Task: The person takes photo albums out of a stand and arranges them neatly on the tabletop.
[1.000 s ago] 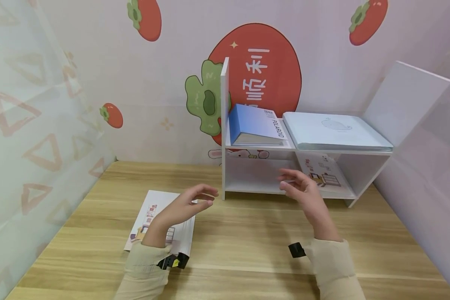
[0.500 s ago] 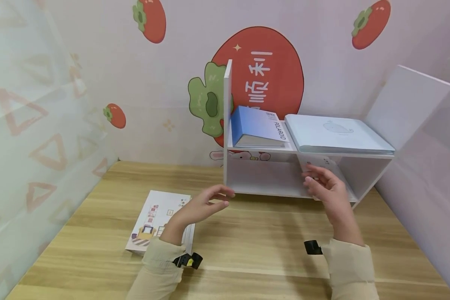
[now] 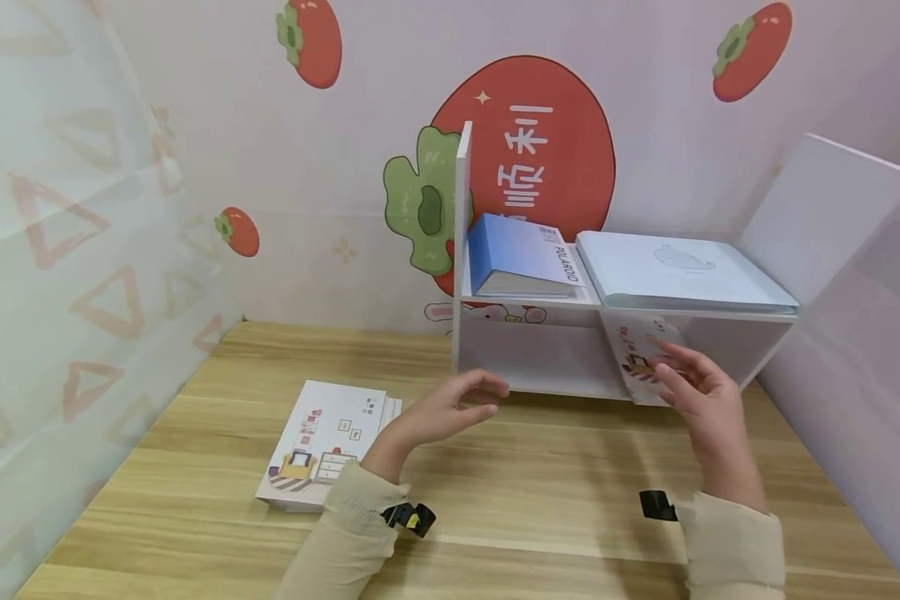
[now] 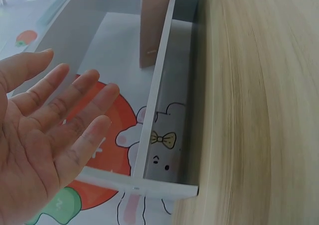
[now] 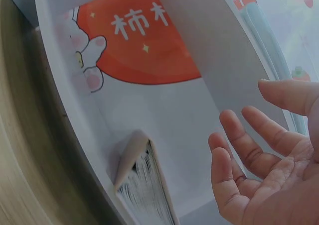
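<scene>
In the head view my left hand point(image 3: 442, 408) hovers above the table in front of the white shelf's left end, holding nothing. Its fingers point(image 4: 75, 98) look spread and fairly straight in the left wrist view. At the shelf's lower right, my right hand point(image 3: 708, 408) has loosely bent fingers point(image 5: 244, 145) and an empty palm. Just left of it in the head view, a white illustrated book point(image 3: 633, 362) leans in the lower compartment; whether a fingertip touches it I cannot tell. The right wrist view shows this book's page edges point(image 5: 144, 185).
The white shelf point(image 3: 540, 387) stands against the wall. On its upper board lie a blue POLAROID album point(image 3: 525, 250) and a pale blue album with a whale drawing point(image 3: 682, 271). Another white illustrated book point(image 3: 322, 446) lies on the wooden table point(image 3: 510, 517) at the left.
Both hands have moved right. The left hand no longer covers the book on the table, and the right hand has passed across the leaning book to its right side. The view has shifted slightly.
</scene>
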The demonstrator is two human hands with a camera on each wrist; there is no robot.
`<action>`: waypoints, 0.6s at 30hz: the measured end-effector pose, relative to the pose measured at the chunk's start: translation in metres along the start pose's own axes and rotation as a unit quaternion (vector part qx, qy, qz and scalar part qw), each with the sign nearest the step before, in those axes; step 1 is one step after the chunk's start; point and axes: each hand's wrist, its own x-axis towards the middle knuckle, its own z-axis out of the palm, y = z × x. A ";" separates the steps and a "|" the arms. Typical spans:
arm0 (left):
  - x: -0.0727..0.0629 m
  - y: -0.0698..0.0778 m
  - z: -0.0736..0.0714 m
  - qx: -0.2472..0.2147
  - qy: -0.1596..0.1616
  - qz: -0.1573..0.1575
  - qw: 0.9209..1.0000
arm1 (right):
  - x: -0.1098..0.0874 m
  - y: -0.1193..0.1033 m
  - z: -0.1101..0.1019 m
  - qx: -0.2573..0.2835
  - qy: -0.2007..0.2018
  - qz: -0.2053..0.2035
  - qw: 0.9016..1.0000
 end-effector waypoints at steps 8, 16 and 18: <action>0.019 -0.001 0.014 -0.012 -0.021 -0.008 1.000 | 0.002 0.002 -0.014 0.045 0.057 0.012 0.997; 0.037 0.000 0.030 -0.024 -0.012 -0.031 0.999 | 0.001 0.004 -0.025 0.060 0.081 0.008 0.995; 0.041 0.001 0.033 -0.025 -0.007 -0.033 0.999 | 0.001 0.004 -0.028 0.053 0.086 0.010 0.995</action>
